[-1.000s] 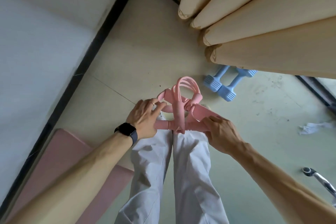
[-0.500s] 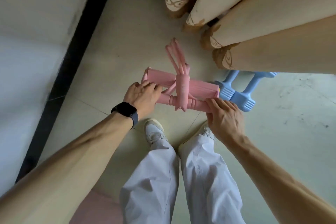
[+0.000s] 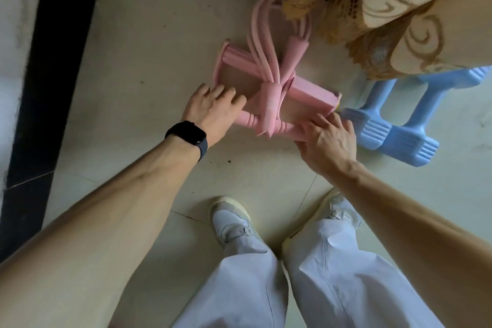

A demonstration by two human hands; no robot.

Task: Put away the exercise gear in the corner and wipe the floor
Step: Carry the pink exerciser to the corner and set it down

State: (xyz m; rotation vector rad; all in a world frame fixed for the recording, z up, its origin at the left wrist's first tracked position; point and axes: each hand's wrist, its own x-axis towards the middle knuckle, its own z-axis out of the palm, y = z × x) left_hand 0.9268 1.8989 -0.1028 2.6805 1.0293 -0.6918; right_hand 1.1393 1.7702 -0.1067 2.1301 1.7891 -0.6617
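A pink pedal pull band, with foam pedals, looped tubes and a handle bar, lies flat on the pale tiled floor by the corner. Its tube loops reach under the curtain hem. My left hand covers the left end of the handle bar, fingers curled over it. My right hand rests on the bar's right end with fingers spread and nearly straight. Two light blue dumbbells lie side by side just right of the band, partly under the curtain.
Beige patterned curtains hang at the upper right. A black skirting strip runs along the white wall on the left. My feet in pale shoes stand just behind the band.
Both hands have lowered the pink band from knee height to the floor beside the dumbbells. I have bent closer to the corner. My right hand's fingers have spread.
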